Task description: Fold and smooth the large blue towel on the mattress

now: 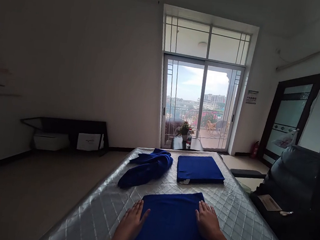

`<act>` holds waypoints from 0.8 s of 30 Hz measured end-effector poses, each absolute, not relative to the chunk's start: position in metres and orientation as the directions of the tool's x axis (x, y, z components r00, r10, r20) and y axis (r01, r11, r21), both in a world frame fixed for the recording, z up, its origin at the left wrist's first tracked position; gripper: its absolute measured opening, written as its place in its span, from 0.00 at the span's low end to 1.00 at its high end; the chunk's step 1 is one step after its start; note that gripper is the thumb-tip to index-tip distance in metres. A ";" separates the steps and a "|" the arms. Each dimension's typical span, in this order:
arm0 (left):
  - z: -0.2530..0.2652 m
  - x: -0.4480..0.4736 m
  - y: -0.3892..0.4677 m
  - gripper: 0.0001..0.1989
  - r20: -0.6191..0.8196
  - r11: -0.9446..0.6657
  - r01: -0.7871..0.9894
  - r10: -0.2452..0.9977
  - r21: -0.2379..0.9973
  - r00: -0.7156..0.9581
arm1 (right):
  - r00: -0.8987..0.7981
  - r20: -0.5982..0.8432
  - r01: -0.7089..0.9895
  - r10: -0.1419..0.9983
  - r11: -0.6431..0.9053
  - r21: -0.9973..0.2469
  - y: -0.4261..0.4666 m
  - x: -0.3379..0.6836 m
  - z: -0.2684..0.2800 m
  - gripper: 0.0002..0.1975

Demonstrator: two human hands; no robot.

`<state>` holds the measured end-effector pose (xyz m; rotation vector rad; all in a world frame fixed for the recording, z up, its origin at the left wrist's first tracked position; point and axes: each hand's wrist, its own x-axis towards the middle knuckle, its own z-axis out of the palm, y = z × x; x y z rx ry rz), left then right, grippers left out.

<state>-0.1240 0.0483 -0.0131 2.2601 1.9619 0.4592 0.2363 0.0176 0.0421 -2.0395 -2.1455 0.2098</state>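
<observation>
A folded blue cloth (170,222) lies flat on the quilted silver mattress (241,219), its near end cut off by the picture's lower edge. My left hand (131,223) rests along the cloth's left edge, fingers stretched forward and thumb on top. On the opposite edge lies my right hand (207,219), also flat with fingers extended. Neither hand grips anything. Farther back sits a neatly folded blue cloth (200,168) with a small white tag at its near edge. To its left is a crumpled blue cloth (148,167).
A small dark table (177,142) with a potted plant and a bottle (189,137) stands beyond the mattress, before a sliding glass door. At right is a black leather chair (299,191) holding a brown flat item. A low black shelf (74,129) stands by the left wall.
</observation>
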 end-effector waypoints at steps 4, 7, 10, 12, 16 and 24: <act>-0.007 -0.121 0.045 0.38 0.150 -0.153 0.953 0.982 0.263 0.116 | -0.128 0.097 0.961 0.987 0.147 -0.233 0.036 0.234 0.049 0.33; -0.003 -0.121 0.041 0.36 0.171 -0.151 0.949 0.980 0.278 0.106 | -0.091 0.089 0.958 0.992 0.111 -0.266 0.046 0.232 0.040 0.33; 0.000 -0.119 0.039 0.36 0.175 -0.145 0.942 0.980 0.304 0.094 | -0.053 0.085 0.955 0.995 0.075 -0.286 0.051 0.233 0.028 0.34; 0.002 -0.118 0.039 0.36 0.178 -0.145 0.940 0.980 0.307 0.093 | -0.041 0.086 0.956 0.995 0.064 -0.286 0.053 0.235 0.024 0.34; 0.001 -0.117 0.041 0.36 0.174 -0.135 0.940 0.981 0.313 0.083 | -0.034 0.073 0.958 0.997 0.053 -0.282 0.055 0.238 0.024 0.34; 0.001 -0.114 0.050 0.38 0.212 -0.125 0.963 0.975 0.240 0.074 | -0.038 0.059 0.947 0.998 0.055 -0.317 0.056 0.240 0.024 0.34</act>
